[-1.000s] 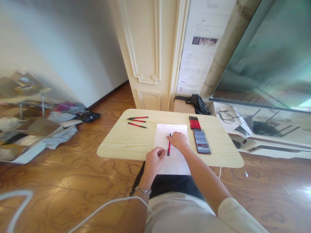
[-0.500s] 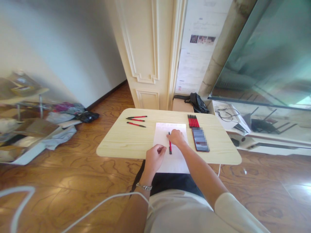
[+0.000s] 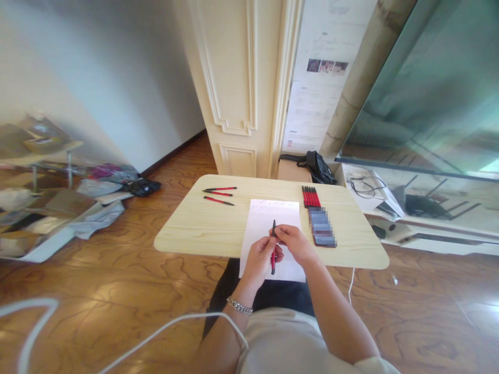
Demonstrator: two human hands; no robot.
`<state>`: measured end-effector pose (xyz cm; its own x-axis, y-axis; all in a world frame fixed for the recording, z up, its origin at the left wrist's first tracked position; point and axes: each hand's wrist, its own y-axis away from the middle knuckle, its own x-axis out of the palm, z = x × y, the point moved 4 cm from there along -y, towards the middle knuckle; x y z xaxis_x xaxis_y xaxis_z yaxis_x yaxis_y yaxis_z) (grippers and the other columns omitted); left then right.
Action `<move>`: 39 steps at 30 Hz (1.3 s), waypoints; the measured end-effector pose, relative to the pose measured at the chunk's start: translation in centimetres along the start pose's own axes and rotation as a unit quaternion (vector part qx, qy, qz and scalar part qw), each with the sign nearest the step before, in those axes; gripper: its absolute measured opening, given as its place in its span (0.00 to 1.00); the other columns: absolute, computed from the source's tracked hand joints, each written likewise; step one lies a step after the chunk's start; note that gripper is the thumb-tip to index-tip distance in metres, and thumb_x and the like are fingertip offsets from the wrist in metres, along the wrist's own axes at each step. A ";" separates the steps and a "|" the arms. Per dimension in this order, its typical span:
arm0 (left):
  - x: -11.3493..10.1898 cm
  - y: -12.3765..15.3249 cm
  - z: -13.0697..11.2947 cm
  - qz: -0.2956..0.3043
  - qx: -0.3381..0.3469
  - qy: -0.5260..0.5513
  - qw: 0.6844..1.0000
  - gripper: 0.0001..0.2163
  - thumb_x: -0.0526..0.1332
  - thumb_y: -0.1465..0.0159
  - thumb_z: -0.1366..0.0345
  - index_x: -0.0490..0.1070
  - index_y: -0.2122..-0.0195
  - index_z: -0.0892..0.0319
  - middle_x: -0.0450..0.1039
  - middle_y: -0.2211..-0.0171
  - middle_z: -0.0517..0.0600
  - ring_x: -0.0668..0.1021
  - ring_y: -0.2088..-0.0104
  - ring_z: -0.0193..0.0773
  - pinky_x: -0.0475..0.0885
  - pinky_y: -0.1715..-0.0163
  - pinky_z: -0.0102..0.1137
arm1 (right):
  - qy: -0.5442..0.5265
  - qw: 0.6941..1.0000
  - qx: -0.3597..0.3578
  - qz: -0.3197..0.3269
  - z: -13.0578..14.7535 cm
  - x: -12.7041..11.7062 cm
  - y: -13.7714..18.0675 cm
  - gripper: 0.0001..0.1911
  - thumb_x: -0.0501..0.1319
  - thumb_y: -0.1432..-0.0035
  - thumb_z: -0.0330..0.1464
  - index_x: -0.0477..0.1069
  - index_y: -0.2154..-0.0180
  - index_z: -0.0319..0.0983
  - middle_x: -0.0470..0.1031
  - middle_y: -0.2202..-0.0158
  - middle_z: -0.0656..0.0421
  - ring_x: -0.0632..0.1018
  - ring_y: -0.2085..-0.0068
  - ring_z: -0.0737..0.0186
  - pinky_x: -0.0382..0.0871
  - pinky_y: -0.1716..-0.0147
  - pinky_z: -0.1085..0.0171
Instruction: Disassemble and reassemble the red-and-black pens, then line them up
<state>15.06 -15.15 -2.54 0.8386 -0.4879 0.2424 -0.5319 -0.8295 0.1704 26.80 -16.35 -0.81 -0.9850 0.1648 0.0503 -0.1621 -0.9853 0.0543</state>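
A red and black pen [image 3: 273,262] is held between both hands over the white sheet of paper [image 3: 257,215], its black tip pointing away from me. My left hand [image 3: 260,258] is closed around the pen's middle. With pinched fingers, my right hand [image 3: 294,241] grips the pen near its black tip end. Three loose pens [image 3: 219,200] of the same kind lie at the table's far left. Several more pens [image 3: 311,197] lie side by side in a row at the right, just beyond a phone [image 3: 322,227] whose screen is blurred.
The pale wooden table [image 3: 187,228] has rounded corners. Behind it stand a cream panelled door [image 3: 234,78] and a black bag [image 3: 319,166] on a box. A white cable [image 3: 175,316] crosses low in front at the left. Boxes and bags [image 3: 58,208] litter the floor at left.
My right hand has drawn the pen up off the paper and nearer to me. The left hand, earlier beside the pen, has moved right and now grips it too.
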 end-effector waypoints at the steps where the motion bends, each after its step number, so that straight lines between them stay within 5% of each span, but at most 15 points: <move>1: 0.2 0.1 0.1 -0.011 0.000 0.010 1.000 0.18 0.59 0.41 0.48 0.70 0.65 0.61 0.73 0.74 0.50 0.76 0.74 0.35 0.72 0.73 0.30 | -0.021 1.000 -0.003 -0.016 -0.1 0.0 0.2 0.16 0.59 0.46 0.43 0.74 0.63 0.36 0.75 0.69 0.58 0.74 0.68 0.65 0.68 0.66 0.65; 4: 0.4 0.2 0.3 -0.046 0.021 0.004 0.999 0.16 0.61 0.42 0.50 0.69 0.66 0.60 0.71 0.77 0.48 0.75 0.77 0.33 0.69 0.77 0.27 | -0.047 0.995 -0.021 -0.085 -0.1 0.3 0.2 0.17 0.61 0.47 0.42 0.74 0.61 0.37 0.77 0.64 0.55 0.75 0.66 0.62 0.69 0.66 0.64; 10: 0.4 0.6 0.0 -0.101 0.082 -0.070 0.989 0.13 0.61 0.41 0.53 0.67 0.70 0.59 0.67 0.83 0.43 0.69 0.83 0.30 0.61 0.81 0.24 | 0.010 0.982 -0.013 -0.189 0.8 1.5 0.4 0.21 0.59 0.47 0.49 0.74 0.69 0.37 0.76 0.72 0.55 0.72 0.77 0.65 0.63 0.80 0.67; 14: 0.5 0.9 -0.2 -0.110 0.111 -0.071 0.985 0.12 0.60 0.40 0.55 0.67 0.71 0.59 0.65 0.83 0.43 0.66 0.82 0.28 0.58 0.82 0.24 | 0.065 0.972 -0.041 -0.222 1.7 1.8 0.9 0.20 0.57 0.45 0.48 0.73 0.71 0.37 0.75 0.74 0.57 0.72 0.75 0.64 0.64 0.77 0.67; 19: 1.1 1.0 0.3 -0.070 0.054 0.055 0.995 0.14 0.60 0.40 0.54 0.64 0.74 0.59 0.58 0.87 0.40 0.58 0.87 0.25 0.50 0.86 0.24 | 0.000 0.979 -0.031 -0.201 0.8 1.9 0.8 0.21 0.57 0.45 0.49 0.72 0.70 0.37 0.73 0.75 0.58 0.71 0.77 0.66 0.62 0.80 0.67; 23: 1.5 1.0 0.5 -0.028 0.027 0.132 0.990 0.14 0.61 0.40 0.54 0.64 0.73 0.61 0.64 0.82 0.42 0.60 0.87 0.24 0.49 0.87 0.23 | -0.123 0.984 0.025 -0.124 -0.2 1.9 0.4 0.23 0.57 0.45 0.51 0.73 0.63 0.37 0.74 0.72 0.57 0.64 0.83 0.71 0.53 0.87 0.68; 28: 1.1 0.9 0.6 -0.044 0.040 0.112 0.992 0.13 0.63 0.41 0.56 0.68 0.68 0.62 0.71 0.75 0.48 0.67 0.82 0.26 0.55 0.86 0.23 | -0.122 0.985 -0.009 -0.122 0.2 1.0 0.2 0.19 0.63 0.48 0.46 0.74 0.63 0.37 0.75 0.68 0.55 0.73 0.71 0.65 0.63 0.78 0.68; 34: 1.2 1.0 0.9 -0.029 0.032 0.118 0.992 0.14 0.63 0.41 0.55 0.70 0.69 0.63 0.72 0.74 0.49 0.68 0.81 0.27 0.59 0.83 0.24 | -0.138 0.985 0.008 -0.107 -0.3 0.7 0.3 0.17 0.64 0.50 0.45 0.72 0.67 0.38 0.73 0.73 0.59 0.68 0.78 0.70 0.58 0.82 0.68; 39: 1.1 1.1 1.0 -0.027 0.036 0.126 0.991 0.13 0.63 0.41 0.56 0.71 0.67 0.63 0.71 0.74 0.49 0.68 0.81 0.27 0.59 0.82 0.24 | -0.143 0.986 0.034 -0.079 -0.4 0.6 0.3 0.20 0.62 0.48 0.47 0.74 0.62 0.37 0.76 0.67 0.54 0.74 0.71 0.64 0.65 0.76 0.66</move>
<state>15.54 -16.85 -3.01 0.8047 -0.3655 0.4679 -0.4691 -0.8744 0.1237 26.12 -16.58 -1.18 -0.8890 0.3322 0.3152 -0.2988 -0.9424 0.1505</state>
